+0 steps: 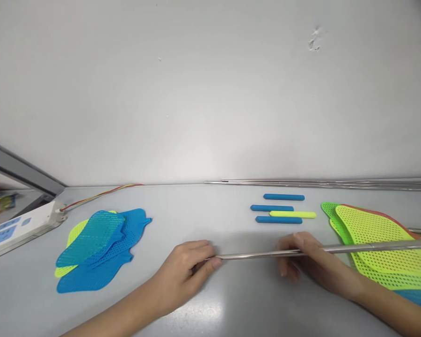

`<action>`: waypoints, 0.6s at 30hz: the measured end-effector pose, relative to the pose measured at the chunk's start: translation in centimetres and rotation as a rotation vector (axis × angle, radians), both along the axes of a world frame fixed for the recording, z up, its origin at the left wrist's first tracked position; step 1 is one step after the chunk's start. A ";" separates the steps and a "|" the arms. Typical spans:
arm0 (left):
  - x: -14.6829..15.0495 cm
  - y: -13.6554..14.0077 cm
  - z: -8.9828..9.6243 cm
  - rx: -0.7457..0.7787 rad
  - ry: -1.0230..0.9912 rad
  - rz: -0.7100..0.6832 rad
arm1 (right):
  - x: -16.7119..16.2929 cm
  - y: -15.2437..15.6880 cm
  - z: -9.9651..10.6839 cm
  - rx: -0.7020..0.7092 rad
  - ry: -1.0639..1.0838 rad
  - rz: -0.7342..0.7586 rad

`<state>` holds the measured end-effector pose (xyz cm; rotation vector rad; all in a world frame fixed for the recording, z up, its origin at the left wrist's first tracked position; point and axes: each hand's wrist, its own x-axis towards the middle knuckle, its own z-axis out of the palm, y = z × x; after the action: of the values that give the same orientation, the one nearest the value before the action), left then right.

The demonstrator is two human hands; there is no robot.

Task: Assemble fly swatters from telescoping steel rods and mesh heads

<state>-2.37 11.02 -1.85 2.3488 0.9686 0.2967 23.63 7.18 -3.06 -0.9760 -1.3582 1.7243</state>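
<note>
A thin telescopic metal rod [245, 255] runs level across the front of the table, and its segments widen toward the right. My left hand [187, 269] is closed on the rod's thin end, pinching it between thumb and fingers; the tip is hidden there. Farther along, my right hand [310, 262] holds the same rod between thumb and fingers, its lower fingers loosely curled and slightly blurred. Beyond my right wrist the rod passes over yellow perforated fly swatter heads [382, 238]. Behind my right hand lie several short sleeves, blue [279, 220] and yellow [293, 214].
Blue fly swatter heads [101, 252] overlap a yellow one on the left. Several thin metal rods [319, 183] lie along the wall's base [210, 117]. At far left is a white power strip [24, 227] with red and yellow wires [101, 193].
</note>
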 end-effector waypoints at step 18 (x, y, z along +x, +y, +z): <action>-0.5 -0.1 0.1 -0.017 0.002 -0.029 | -0.9 -0.2 3.2 0.004 -0.457 0.117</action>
<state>-2.90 10.91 -1.72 2.3459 0.9338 0.2734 22.71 6.99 0.17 -1.3706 -1.7322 1.6405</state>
